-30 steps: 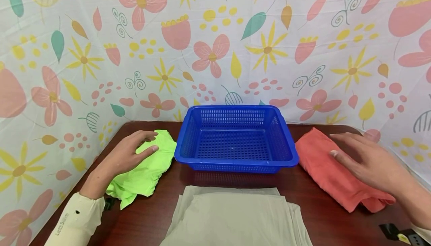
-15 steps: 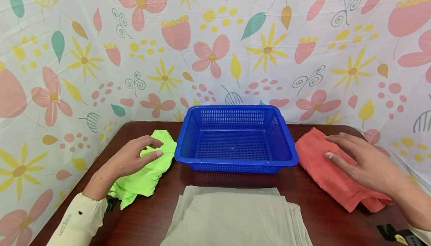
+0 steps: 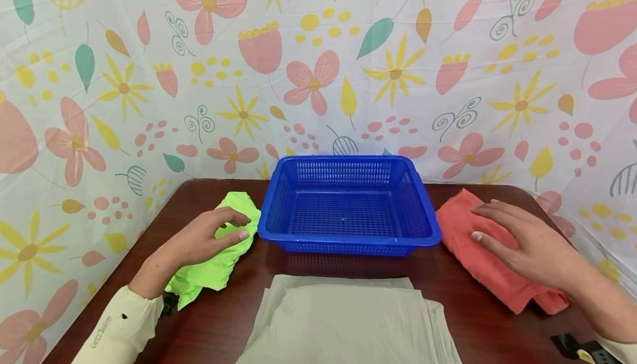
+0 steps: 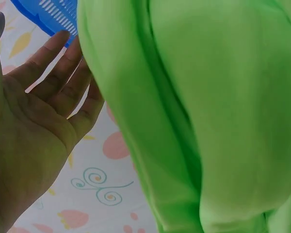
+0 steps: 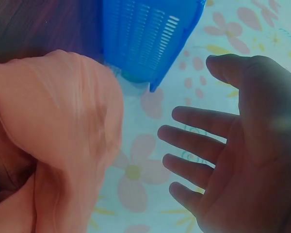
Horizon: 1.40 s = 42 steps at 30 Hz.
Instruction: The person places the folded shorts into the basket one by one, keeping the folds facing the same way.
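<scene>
My left hand [image 3: 206,237] hovers over a folded lime-green cloth [image 3: 239,209], fingers relaxed and holding nothing. In the left wrist view the green cloth [image 4: 233,107] fills the right side, with the palm and spread fingers beside it. On the other side, my right hand [image 3: 527,242] is above a folded coral-red cloth [image 3: 463,223], also holding nothing. Its fingers show loosely extended in the right wrist view, apart from the red cloth [image 5: 63,116]. Between the two cloths stands a blue plastic basket [image 3: 348,240] with slotted walls and nothing inside.
A folded grey-beige cloth [image 3: 348,320] lies at the front middle of the dark wooden table [image 3: 209,325]. Behind the table hangs a white sheet [image 3: 318,32] printed with flowers and leaves. Each wrist wears a dark strap.
Both hands have drifted slightly inward and toward the front, the left to the right and the right to the left. The basket and the cloths have stayed put.
</scene>
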Motion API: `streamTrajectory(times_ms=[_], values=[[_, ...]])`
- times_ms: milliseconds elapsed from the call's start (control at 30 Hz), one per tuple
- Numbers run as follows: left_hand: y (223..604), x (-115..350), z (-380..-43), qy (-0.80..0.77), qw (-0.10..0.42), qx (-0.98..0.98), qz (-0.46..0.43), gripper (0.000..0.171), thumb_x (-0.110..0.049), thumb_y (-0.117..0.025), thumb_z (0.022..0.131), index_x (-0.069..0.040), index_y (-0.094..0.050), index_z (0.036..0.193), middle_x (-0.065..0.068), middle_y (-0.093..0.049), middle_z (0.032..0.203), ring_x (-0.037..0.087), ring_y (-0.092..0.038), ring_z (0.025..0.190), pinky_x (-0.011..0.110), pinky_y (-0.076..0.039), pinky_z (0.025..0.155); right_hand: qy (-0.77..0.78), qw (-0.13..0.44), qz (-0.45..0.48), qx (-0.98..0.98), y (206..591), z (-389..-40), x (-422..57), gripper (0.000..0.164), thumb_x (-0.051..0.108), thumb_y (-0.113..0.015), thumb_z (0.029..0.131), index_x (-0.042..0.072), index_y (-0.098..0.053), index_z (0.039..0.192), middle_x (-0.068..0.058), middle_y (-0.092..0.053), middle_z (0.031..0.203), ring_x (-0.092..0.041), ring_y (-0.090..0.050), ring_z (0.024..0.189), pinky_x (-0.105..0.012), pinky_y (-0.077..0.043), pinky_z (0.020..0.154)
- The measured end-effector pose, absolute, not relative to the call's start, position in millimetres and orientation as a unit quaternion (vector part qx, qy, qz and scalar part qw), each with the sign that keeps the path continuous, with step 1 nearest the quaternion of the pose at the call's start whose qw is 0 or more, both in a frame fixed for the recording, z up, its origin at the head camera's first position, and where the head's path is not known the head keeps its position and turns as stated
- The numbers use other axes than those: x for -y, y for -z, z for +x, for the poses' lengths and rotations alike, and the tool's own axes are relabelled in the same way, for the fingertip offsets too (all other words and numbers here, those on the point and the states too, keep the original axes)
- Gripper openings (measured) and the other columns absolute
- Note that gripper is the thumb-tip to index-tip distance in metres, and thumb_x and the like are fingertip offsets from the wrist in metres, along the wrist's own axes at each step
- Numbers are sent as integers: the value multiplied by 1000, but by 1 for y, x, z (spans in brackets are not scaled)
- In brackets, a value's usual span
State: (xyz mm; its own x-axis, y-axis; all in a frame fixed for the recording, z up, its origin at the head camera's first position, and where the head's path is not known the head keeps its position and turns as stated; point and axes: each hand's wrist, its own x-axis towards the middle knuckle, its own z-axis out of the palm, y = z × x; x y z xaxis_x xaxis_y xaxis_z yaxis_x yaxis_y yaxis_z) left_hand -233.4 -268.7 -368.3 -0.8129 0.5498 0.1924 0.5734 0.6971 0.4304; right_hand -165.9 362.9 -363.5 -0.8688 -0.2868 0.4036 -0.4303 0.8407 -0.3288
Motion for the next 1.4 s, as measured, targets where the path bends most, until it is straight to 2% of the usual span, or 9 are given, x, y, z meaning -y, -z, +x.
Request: streamTrajectory(times_ms=[300, 400, 500, 600, 733, 833, 1100, 1233, 1400], values=[[372, 262, -232, 250, 6, 911, -327, 37, -40, -64, 107, -14, -71, 132, 2, -73, 126, 21, -68, 118, 52, -55, 101, -196, 169, 201, 945, 367, -167, -355, 52, 28, -87, 91, 17, -68, 137, -10, -63, 141, -44, -48, 140, -13, -15, 122], [373, 261, -231, 255, 2, 907, -335, 36, -40, -65, 107, -15, -71, 131, 2, -73, 126, 22, -69, 117, 52, -56, 100, -198, 158, 200, 947, 367, -166, -353, 51, 30, -85, 92, 16, -67, 138, -10, -63, 141, -44, -48, 140, -24, -20, 126], [374, 258, -231, 259, -1, 903, -341, 34, -39, -65, 107, -16, -71, 130, 2, -74, 125, 22, -69, 117, 51, -56, 99, -194, 150, 206, 947, 368, -165, -351, 51, 32, -83, 95, 15, -66, 139, -10, -63, 141, -45, -49, 139, -42, -25, 128], [376, 256, -231, 262, -5, 902, -344, 32, -38, -65, 107, -16, -72, 130, 3, -74, 125, 21, -68, 117, 51, -56, 99, -192, 148, 214, 946, 370, -165, -349, 50, 32, -81, 96, 16, -64, 140, -11, -62, 141, -48, -49, 138, -45, -24, 128], [379, 252, -231, 264, -15, 899, -350, 31, -38, -66, 107, -16, -73, 128, 1, -75, 122, 21, -68, 116, 50, -55, 100, -190, 153, 233, 941, 373, -166, -345, 50, 32, -82, 95, 16, -65, 139, -8, -64, 138, -40, -54, 135, -10, -16, 119], [381, 249, -231, 268, -23, 894, -358, 31, -38, -65, 107, -15, -73, 126, 1, -75, 119, 24, -69, 115, 51, -55, 100, -185, 156, 249, 938, 374, -166, -341, 48, 33, -82, 95, 16, -66, 137, -4, -66, 135, -32, -58, 130, 2, -13, 105], [383, 244, -230, 274, -43, 891, -359, 36, -44, -64, 106, -15, -73, 126, -7, -75, 116, 26, -69, 114, 51, -55, 100, -172, 143, 247, 943, 375, -166, -332, 46, 38, -80, 97, 18, -67, 136, 2, -67, 133, -24, -59, 128, -2, -24, 103], [386, 240, -230, 276, -57, 887, -366, 40, -44, -64, 107, -13, -71, 130, -4, -75, 118, 20, -70, 113, 48, -55, 99, -161, 140, 246, 945, 376, -165, -328, 46, 44, -78, 97, 20, -68, 135, 5, -68, 133, -22, -61, 127, -8, -30, 103], [390, 237, -230, 273, -73, 884, -372, 45, -46, -62, 107, -15, -67, 138, -1, -74, 122, 12, -68, 109, 47, -56, 98, -162, 136, 247, 946, 379, -163, -323, 46, 46, -77, 97, 22, -68, 135, 6, -68, 132, -22, -62, 127, -6, -28, 104]])
